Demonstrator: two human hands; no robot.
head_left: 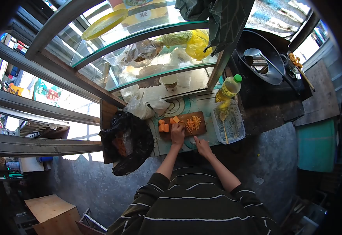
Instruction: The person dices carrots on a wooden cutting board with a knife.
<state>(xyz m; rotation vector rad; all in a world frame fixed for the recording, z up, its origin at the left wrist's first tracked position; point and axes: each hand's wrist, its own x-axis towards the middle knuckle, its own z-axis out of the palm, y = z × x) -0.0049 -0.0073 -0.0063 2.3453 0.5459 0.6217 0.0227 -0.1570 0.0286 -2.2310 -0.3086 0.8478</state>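
A wooden cutting board lies on the counter before me. Larger orange carrot chunks sit at its left end, and a heap of small chopped carrot pieces covers its right side. My left hand presses down on the board with bent fingers, holding a carrot piece that is mostly hidden beneath them. At the board's front edge, my right hand is closed around a knife; its handle is hidden in the grip and only a little of the thin blade shows beside the left fingers.
Right of the board stand a plastic container and an oil bottle with a green cap. A wok with a ladle rests on the stove. On the left is a black plastic bag. Behind, a glass case holds bags.
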